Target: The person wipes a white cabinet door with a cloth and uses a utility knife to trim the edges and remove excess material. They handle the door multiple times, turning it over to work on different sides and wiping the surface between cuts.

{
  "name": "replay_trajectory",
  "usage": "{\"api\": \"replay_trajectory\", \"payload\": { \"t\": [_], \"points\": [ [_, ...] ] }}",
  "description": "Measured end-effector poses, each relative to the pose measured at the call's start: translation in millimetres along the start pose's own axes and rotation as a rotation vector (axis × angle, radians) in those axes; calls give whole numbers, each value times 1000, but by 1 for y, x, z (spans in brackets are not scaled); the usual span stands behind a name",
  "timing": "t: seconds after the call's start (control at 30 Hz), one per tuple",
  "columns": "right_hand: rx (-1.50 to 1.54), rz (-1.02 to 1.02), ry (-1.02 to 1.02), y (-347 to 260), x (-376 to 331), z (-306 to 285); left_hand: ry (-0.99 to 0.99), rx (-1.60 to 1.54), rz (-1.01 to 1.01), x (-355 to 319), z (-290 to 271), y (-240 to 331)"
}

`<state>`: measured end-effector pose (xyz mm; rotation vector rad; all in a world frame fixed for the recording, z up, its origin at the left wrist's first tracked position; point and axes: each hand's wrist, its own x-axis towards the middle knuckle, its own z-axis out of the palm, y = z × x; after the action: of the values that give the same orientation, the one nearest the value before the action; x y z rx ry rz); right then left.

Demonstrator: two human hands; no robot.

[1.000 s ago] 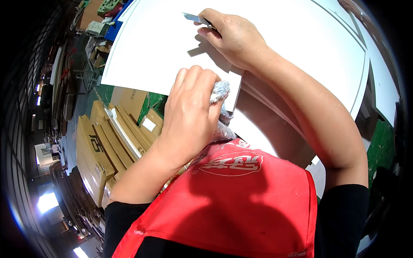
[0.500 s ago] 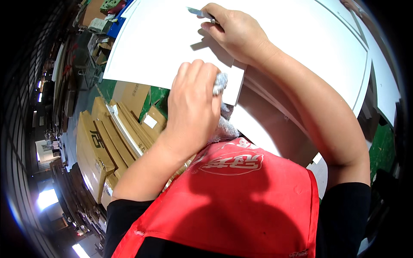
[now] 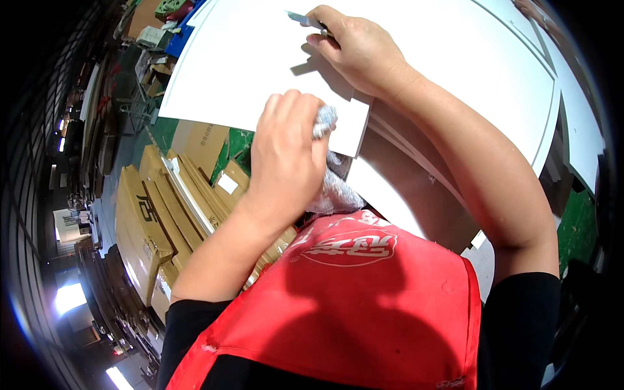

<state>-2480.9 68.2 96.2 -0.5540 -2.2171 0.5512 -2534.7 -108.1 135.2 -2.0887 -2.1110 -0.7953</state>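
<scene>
A grey-white cloth rag (image 3: 325, 122) is bunched in my left hand (image 3: 286, 153), whose fingers are curled round it at the near edge of a white panel (image 3: 234, 65). The rag's lower end hangs beneath that hand, close to my red apron. My right hand (image 3: 367, 55) is above the panel, further away, with thumb and fingers closed on a small knife (image 3: 301, 18). Its flat metal blade points left, and its handle is mostly hidden in the hand. The knife and hand cast a shadow on the white surface.
Brown cardboard boxes (image 3: 149, 227) stand at an angle on the left, beside a flat cardboard sheet (image 3: 203, 144). Under the panel's near edge is a white-edged frame with a shaded brown inside (image 3: 416, 172). Another person's hand (image 3: 530, 8) shows at the top right.
My left hand has shifted slightly left with the rag, and more of the rag's hanging part shows. The right hand and knife have barely moved.
</scene>
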Motion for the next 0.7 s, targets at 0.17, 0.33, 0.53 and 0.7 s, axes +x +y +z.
{"api": "replay_trajectory", "payload": {
  "t": [0.17,0.33,0.53,0.7],
  "points": [
    [11,-21,-13,0,2,-1,-31,-40,46,-11,-1,15],
    [-5,15,-35,-3,2,-2,-35,-23,45,-10,-2,18],
    [13,-10,15,2,0,0,9,-59,11,5,2,3],
    [29,13,-34,-2,4,-7,7,-21,37,2,1,3]
  ]
}}
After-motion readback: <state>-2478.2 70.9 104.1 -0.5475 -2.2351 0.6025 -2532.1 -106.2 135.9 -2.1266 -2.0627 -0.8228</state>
